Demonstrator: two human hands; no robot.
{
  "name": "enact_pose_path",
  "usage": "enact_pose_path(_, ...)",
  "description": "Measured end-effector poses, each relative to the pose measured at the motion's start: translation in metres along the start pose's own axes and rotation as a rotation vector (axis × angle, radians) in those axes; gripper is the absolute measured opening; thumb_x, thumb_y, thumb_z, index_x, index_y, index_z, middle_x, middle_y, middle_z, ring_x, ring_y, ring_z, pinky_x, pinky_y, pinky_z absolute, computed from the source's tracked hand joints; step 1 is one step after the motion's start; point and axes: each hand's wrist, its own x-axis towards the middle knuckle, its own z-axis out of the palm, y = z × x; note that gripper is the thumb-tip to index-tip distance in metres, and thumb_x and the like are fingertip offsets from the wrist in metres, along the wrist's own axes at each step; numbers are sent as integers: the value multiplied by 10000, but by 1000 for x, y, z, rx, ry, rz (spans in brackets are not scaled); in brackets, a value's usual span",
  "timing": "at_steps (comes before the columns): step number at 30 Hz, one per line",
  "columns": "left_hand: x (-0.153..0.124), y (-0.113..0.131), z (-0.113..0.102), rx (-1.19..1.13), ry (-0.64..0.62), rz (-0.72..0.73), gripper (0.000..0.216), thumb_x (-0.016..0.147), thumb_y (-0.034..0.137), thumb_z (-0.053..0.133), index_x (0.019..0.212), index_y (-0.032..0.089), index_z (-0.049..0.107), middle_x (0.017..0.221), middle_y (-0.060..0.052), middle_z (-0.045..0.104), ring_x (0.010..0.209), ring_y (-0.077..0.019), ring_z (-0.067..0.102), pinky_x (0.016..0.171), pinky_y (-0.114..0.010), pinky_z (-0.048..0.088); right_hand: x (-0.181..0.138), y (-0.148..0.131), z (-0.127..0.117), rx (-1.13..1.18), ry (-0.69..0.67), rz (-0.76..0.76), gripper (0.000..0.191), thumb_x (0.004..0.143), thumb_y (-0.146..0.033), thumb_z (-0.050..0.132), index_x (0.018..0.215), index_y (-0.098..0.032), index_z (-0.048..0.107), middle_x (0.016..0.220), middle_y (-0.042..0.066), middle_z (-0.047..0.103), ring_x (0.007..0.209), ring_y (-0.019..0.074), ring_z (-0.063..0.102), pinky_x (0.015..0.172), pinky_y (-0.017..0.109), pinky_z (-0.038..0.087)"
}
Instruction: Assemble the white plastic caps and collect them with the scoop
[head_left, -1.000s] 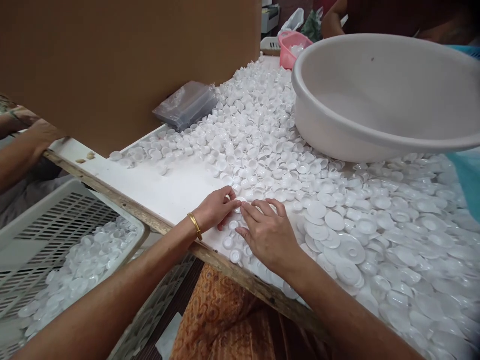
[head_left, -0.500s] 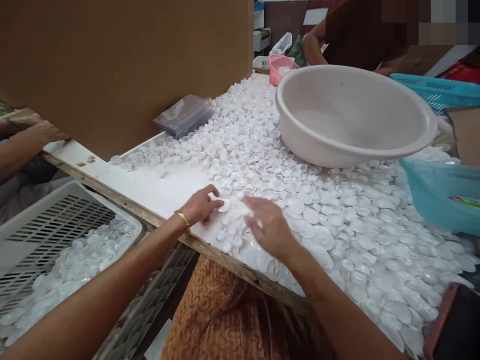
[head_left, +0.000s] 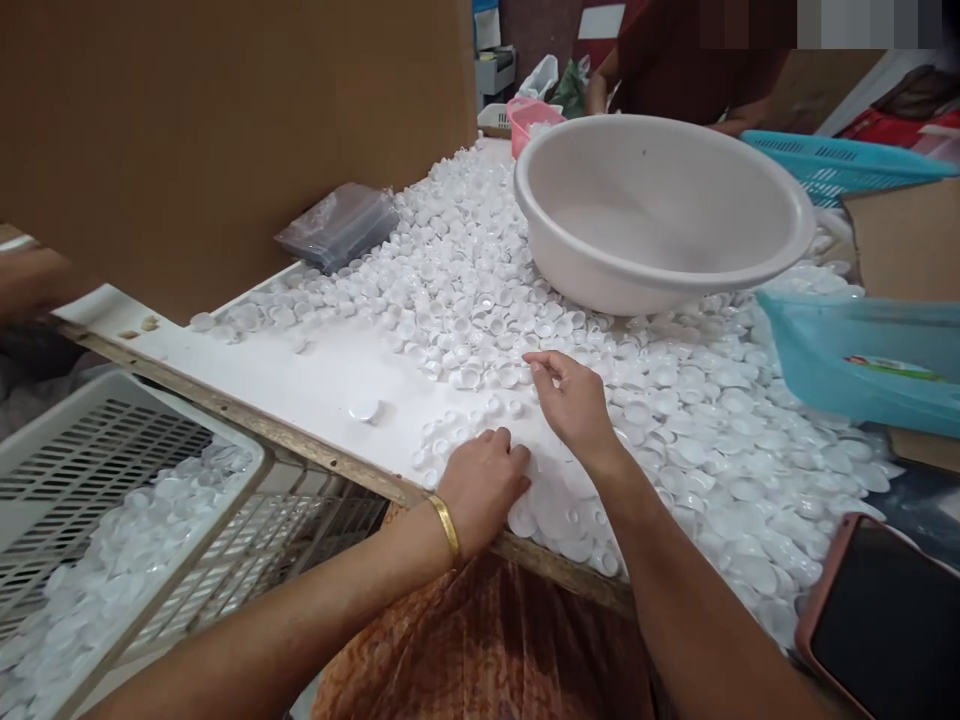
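My left hand [head_left: 486, 488], with a gold bangle at the wrist, rests near the table's front edge. Its fingers curl down among small white round caps [head_left: 439, 432], and whatever they grip is hidden. Farther forward, my right hand [head_left: 576, 405] has thumb and forefinger drawn together at the near side of a large heap of white cap-like pieces [head_left: 457, 270]. Anything in that pinch is too small to make out. A single white disc [head_left: 365, 403] lies apart on the bare white board, left of both hands.
A big pale basin [head_left: 660, 210] sits on the heap. At right are a blue tub [head_left: 862, 345] and a phone [head_left: 885, 620]. A plastic-wrapped packet [head_left: 341, 225] lies by the cardboard [head_left: 225, 130]. A white crate [head_left: 172, 405] holds pieces below left. Another person [head_left: 690, 70] is across the table.
My left hand let go of a white disc, leaving it on the board, and moved right to the small caps. My right hand moved forward toward the heap, its fingers drawing together. The view shifted.
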Motion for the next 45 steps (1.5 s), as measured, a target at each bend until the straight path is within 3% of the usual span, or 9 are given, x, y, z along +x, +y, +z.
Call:
enact_pose_path(3, 1, -2, -1, -172, -27, -114, 264, 748, 295, 582, 989, 188, 598, 894, -75, 572, 781, -214, 556, 658, -312, 426, -7, -6, 8, 5, -96, -148, 234, 828, -208, 451, 969, -204, 637, 998, 28, 659, 933, 166, 587, 846, 311, 447)
enact_pose_path(7, -1, -13, -3, -469, -20, -158, 110, 700, 262, 623, 698, 154, 642, 715, -42, 607, 660, -171, 546, 601, -266, 388, -14, -13, 17, -7, -256, -251, 230, 823, -179, 469, 967, -214, 645, 969, 19, 663, 958, 173, 560, 862, 329, 432)
enact_pose_path(11, -8, -28, 1, -814, 47, -159, 147, 752, 264, 577, 717, 166, 681, 649, -5, 628, 629, -139, 546, 580, -225, 390, -15, -14, 23, -18, -308, -264, 228, 824, -168, 473, 960, -215, 650, 926, 12, 671, 924, 165, 555, 811, 310, 445)
enact_pose_path(17, -11, -27, 5, -849, 198, -26, 155, 764, 243, 575, 727, 210, 723, 838, -43, 651, 789, -159, 574, 694, -237, 440, -11, -10, 26, -37, -277, -203, 225, 833, -193, 468, 958, -220, 652, 930, 14, 668, 921, 166, 561, 817, 318, 440)
enact_pose_path(21, -17, -45, -9, -1097, 212, -186, 178, 747, 277, 599, 847, 184, 713, 775, -40, 661, 647, -124, 561, 585, -215, 438, -10, -14, 24, -22, -341, -170, 198, 832, -217, 490, 936, -225, 659, 915, 7, 674, 901, 161, 565, 795, 307, 432)
enact_pose_path(23, -20, -59, -17, -1123, 164, -300, 183, 747, 290, 588, 798, 157, 702, 607, -9, 613, 486, -87, 483, 463, -192, 368, -11, -16, 26, -80, -377, -200, 179, 819, -213, 515, 917, -231, 663, 911, 6, 676, 904, 175, 557, 801, 330, 409)
enact_pose_path(26, -20, -75, -26, -1111, 102, -318, 184, 752, 285, 560, 689, 138, 651, 465, 39, 483, 415, -60, 401, 416, -173, 290, -13, -17, 31, -200, -353, -231, 191, 812, -173, 508, 909, -235, 660, 923, 13, 674, 924, 195, 540, 802, 364, 368)
enact_pose_path(32, -13, -99, -32, -1090, 330, -475, 159, 698, 272, 583, 662, 118, 594, 483, 55, 438, 434, -45, 363, 431, -171, 271, -17, -26, 40, -300, -394, -305, 148, 823, -279, 542, 918, -236, 647, 951, 26, 665, 944, 209, 510, 792, 377, 318)
enact_pose_path(45, -3, -115, -20, -1244, 336, -526, 240, 583, 303, 657, 696, 105, 584, 510, 41, 482, 425, -40, 357, 402, -177, 224, -18, -33, 73, -482, -337, -213, 195, 799, -390, 574, 786, -200, 614, 821, 37, 632, 855, 202, 485, 713, 333, 258)
